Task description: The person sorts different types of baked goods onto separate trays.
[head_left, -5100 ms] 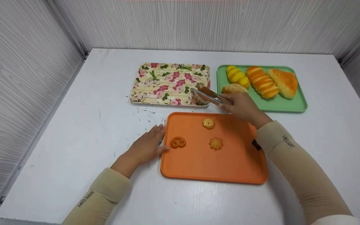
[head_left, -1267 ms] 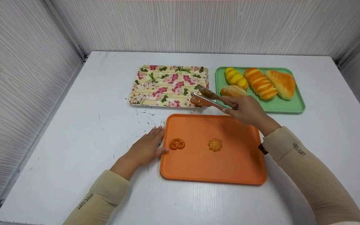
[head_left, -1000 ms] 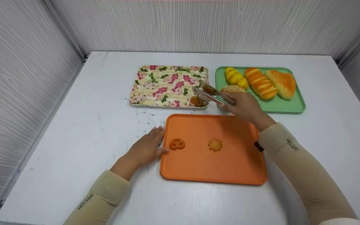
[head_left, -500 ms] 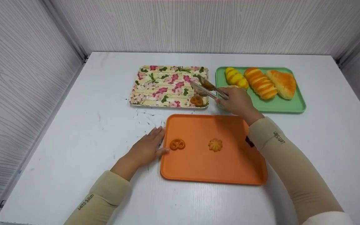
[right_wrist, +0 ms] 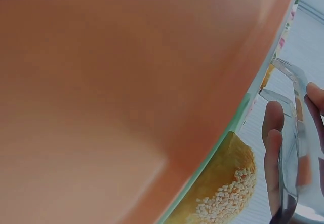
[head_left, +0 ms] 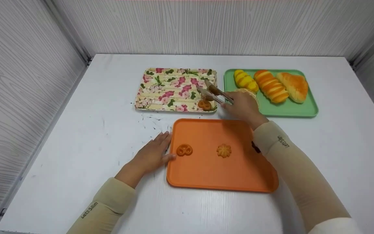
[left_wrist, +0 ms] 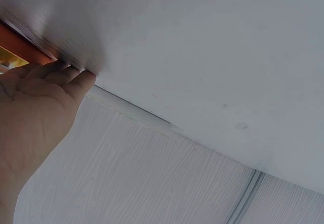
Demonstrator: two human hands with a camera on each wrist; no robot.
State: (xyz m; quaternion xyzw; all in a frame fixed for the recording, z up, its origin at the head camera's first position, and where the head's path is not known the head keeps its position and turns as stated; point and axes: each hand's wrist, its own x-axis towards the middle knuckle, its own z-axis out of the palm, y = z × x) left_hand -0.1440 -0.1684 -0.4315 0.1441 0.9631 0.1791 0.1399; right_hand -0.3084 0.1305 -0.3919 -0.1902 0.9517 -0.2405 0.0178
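My right hand (head_left: 243, 106) holds metal tongs (head_left: 215, 90), whose tips spread over the right side of the floral tray (head_left: 161, 97). A brown pretzel-shaped cookie (head_left: 204, 105) lies in that tray's near right corner, below the tongs; whether anything is between the tips I cannot tell. In the right wrist view, fingers curl round the tongs (right_wrist: 304, 148). My left hand (head_left: 149, 154) lies flat at the left edge of the orange tray (head_left: 200, 174), thumb touching its rim. Another pretzel-shaped cookie (head_left: 184, 150) and a flower-shaped cookie (head_left: 224, 150) lie in the orange tray.
Behind my right hand, a green tray (head_left: 299, 112) bears a yellow striped bread (head_left: 246, 81), a striped loaf (head_left: 271, 87), a triangular bread (head_left: 294, 87) and a seeded bun (right_wrist: 223, 188), partly hidden. Wood-grain panels (head_left: 206, 27) border the white table (head_left: 76, 130).
Since the oldest frame, a round swirled cookie has left the orange tray. The tongs have moved slightly up and left from the floral tray's corner, uncovering the pretzel-shaped cookie. My left hand stays put.
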